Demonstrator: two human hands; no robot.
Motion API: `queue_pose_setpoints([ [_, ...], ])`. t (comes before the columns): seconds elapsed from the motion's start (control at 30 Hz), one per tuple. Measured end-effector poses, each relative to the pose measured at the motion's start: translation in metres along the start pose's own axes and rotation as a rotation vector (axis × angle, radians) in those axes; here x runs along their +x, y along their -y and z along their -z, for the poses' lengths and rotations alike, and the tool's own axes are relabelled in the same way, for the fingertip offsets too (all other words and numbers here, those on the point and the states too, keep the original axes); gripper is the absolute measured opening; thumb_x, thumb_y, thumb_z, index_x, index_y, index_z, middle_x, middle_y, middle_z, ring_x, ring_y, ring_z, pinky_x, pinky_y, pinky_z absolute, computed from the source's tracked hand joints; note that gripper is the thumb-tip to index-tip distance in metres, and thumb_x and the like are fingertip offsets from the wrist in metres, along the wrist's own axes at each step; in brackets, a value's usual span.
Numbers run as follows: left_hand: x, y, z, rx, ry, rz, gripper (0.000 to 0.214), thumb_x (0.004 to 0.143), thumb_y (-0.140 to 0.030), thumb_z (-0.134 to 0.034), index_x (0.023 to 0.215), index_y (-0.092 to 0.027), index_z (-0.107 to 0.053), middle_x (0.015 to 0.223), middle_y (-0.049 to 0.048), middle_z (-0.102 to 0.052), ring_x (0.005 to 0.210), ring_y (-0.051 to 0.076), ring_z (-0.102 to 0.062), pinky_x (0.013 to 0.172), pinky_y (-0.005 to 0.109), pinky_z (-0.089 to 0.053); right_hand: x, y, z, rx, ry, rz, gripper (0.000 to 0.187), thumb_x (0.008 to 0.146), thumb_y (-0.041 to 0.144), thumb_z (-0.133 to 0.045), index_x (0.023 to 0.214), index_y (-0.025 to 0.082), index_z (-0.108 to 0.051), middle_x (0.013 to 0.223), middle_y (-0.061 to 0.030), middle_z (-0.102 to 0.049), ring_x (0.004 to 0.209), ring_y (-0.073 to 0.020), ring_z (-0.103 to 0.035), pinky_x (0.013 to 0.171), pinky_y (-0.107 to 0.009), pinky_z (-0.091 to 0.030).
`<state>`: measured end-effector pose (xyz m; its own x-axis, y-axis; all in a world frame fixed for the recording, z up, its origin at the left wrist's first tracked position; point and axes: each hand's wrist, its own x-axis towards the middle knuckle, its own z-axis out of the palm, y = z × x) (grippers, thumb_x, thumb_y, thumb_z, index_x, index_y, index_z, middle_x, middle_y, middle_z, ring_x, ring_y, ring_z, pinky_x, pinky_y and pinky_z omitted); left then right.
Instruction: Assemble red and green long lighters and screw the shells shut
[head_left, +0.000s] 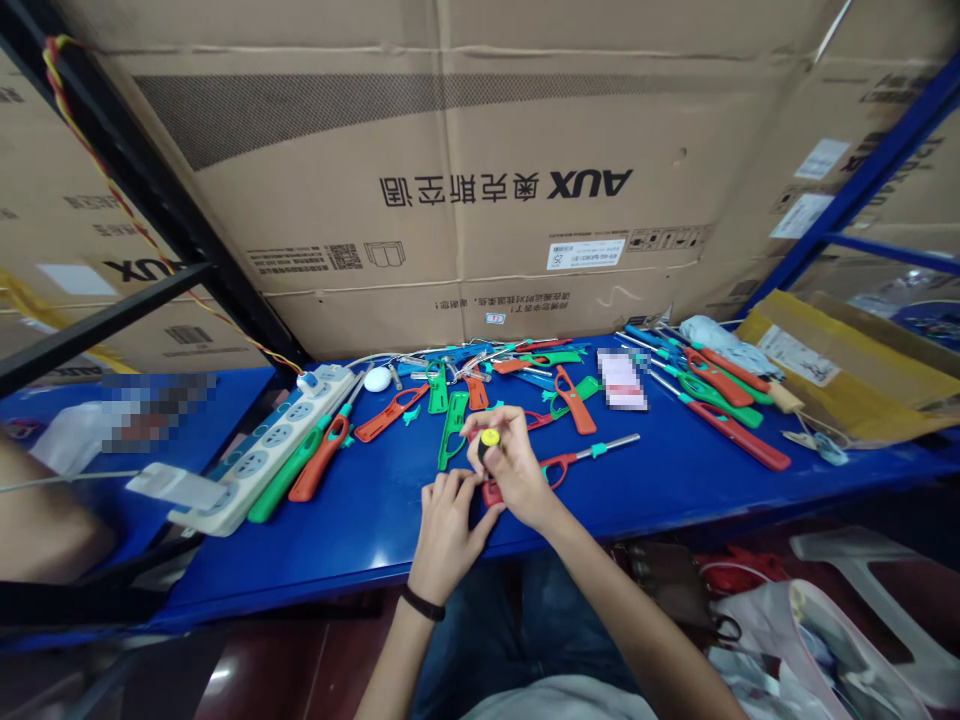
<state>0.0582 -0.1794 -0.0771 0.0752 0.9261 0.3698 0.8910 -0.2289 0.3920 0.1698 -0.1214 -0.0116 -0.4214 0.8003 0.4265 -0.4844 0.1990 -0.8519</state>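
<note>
My right hand (pixel 510 470) pinches a small yellow-topped dark cylinder (pixel 489 440) between its fingers, above the table. My left hand (pixel 446 535) grips the near end of a red utility lighter (pixel 556 468), whose metal nozzle points right with a teal collar on it. Its grip area is partly hidden by my fingers. Several other red, orange and green utility lighters (pixel 454 430) lie scattered on the blue table (pixel 360 545) beyond my hands. More lie in a group at the right, including a red one (pixel 739 435).
A white power strip (pixel 270 450) lies at the left of the table, with a cable rising along a black rack upright. Large cardboard boxes (pixel 450 170) stand behind the table. A yellow-brown package (pixel 847 370) sits at the far right. A person's arm (pixel 37 515) enters at the left edge.
</note>
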Motion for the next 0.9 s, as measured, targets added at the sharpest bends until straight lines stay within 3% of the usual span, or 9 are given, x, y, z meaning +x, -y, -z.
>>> queue_pose_setpoints([
  [0.1, 0.0000, -0.0003, 0.0000, -0.003, -0.008, -0.003, 0.025, 0.088, -0.037, -0.055, 0.104, -0.018, -0.057, 0.103, 0.0086, -0.059, 0.094, 0.026, -0.052, 0.076, 0.038, -0.040, 0.0007, 0.0020, 0.0001, -0.029, 0.042, -0.048, 0.026, 0.095, 0.047, -0.038, 0.096, 0.023, -0.046, 0.113, -0.0071, -0.052, 0.072, -0.0112, -0.051, 0.065, -0.029, -0.045],
  [0.17, -0.0001, -0.0005, -0.0001, 0.000, -0.012, -0.004, 0.027, 0.088, -0.036, -0.055, 0.107, -0.017, -0.056, 0.104, 0.0092, -0.059, 0.095, 0.026, -0.052, 0.076, 0.038, -0.040, 0.0008, 0.0033, 0.0001, -0.039, 0.036, -0.038, 0.021, 0.089, 0.041, -0.056, 0.093, 0.024, -0.044, 0.116, -0.0050, -0.050, 0.075, -0.0108, -0.052, 0.069, -0.028, -0.045],
  [0.23, -0.0001, -0.0007, 0.0000, -0.001, -0.012, -0.004, 0.029, 0.088, -0.036, -0.055, 0.110, -0.018, -0.055, 0.105, 0.0093, -0.058, 0.095, 0.026, -0.052, 0.076, 0.038, -0.040, 0.0006, 0.0037, 0.0002, -0.016, 0.012, -0.002, 0.033, 0.081, 0.038, -0.067, 0.093, 0.026, -0.039, 0.110, -0.0014, -0.050, 0.068, -0.0088, -0.049, 0.064, -0.026, -0.044],
  [0.4, 0.0004, -0.0014, 0.0008, -0.013, 0.005, 0.010, 0.024, 0.088, -0.036, -0.055, 0.104, -0.019, -0.057, 0.102, 0.0078, -0.059, 0.093, 0.025, -0.052, 0.076, 0.038, -0.039, 0.0005, 0.0037, 0.0014, -0.057, 0.039, -0.049, 0.026, 0.095, 0.047, -0.040, 0.095, 0.022, -0.048, 0.112, -0.0058, -0.047, 0.069, -0.0099, -0.048, 0.064, -0.028, -0.044],
  [0.47, 0.0006, -0.0013, 0.0008, -0.010, 0.003, 0.010, 0.026, 0.088, -0.036, -0.055, 0.108, -0.020, -0.056, 0.105, 0.0084, -0.059, 0.095, 0.025, -0.052, 0.077, 0.038, -0.039, 0.0004, 0.0028, 0.0017, -0.053, 0.026, -0.041, 0.021, 0.089, 0.041, -0.055, 0.094, 0.023, -0.046, 0.115, -0.0043, -0.046, 0.069, -0.0088, -0.048, 0.064, -0.026, -0.043],
  [0.53, 0.0005, -0.0012, 0.0007, -0.007, -0.004, 0.007, 0.028, 0.088, -0.036, -0.054, 0.112, -0.021, -0.056, 0.107, 0.0084, -0.059, 0.096, 0.025, -0.052, 0.077, 0.038, -0.039, 0.0003, 0.0014, 0.0021, -0.017, -0.007, -0.016, 0.032, 0.081, 0.038, -0.067, 0.094, 0.026, -0.041, 0.109, -0.0010, -0.047, 0.063, -0.0071, -0.045, 0.058, -0.023, -0.041],
  [0.7, -0.0002, -0.0012, 0.0011, -0.010, -0.025, -0.001, 0.024, 0.087, -0.035, -0.057, 0.105, -0.020, -0.057, 0.102, 0.0075, -0.060, 0.094, 0.025, -0.053, 0.076, 0.038, -0.039, 0.0003, 0.0017, 0.0034, -0.044, 0.047, -0.068, 0.032, 0.095, 0.050, -0.035, 0.095, 0.021, -0.050, 0.106, -0.0059, -0.045, 0.067, -0.0108, -0.046, 0.060, -0.027, -0.043],
  [0.8, -0.0004, -0.0012, 0.0014, -0.004, -0.020, -0.001, 0.023, 0.087, -0.035, -0.056, 0.106, -0.020, -0.056, 0.105, 0.0077, -0.060, 0.095, 0.026, -0.053, 0.076, 0.038, -0.040, -0.0003, 0.0034, 0.0030, -0.095, 0.032, -0.065, 0.023, 0.090, 0.046, -0.051, 0.094, 0.023, -0.046, 0.112, -0.0058, -0.043, 0.074, -0.0121, -0.048, 0.068, -0.029, -0.045],
  [0.9, -0.0002, -0.0015, 0.0021, 0.000, -0.018, -0.003, 0.024, 0.087, -0.033, -0.056, 0.108, -0.020, -0.056, 0.107, 0.0081, -0.059, 0.096, 0.026, -0.053, 0.076, 0.038, -0.040, -0.0007, 0.0031, 0.0031, -0.054, 0.027, -0.049, 0.030, 0.084, 0.044, -0.061, 0.093, 0.026, -0.038, 0.101, -0.0012, -0.042, 0.067, -0.0101, -0.044, 0.063, -0.027, -0.044],
])
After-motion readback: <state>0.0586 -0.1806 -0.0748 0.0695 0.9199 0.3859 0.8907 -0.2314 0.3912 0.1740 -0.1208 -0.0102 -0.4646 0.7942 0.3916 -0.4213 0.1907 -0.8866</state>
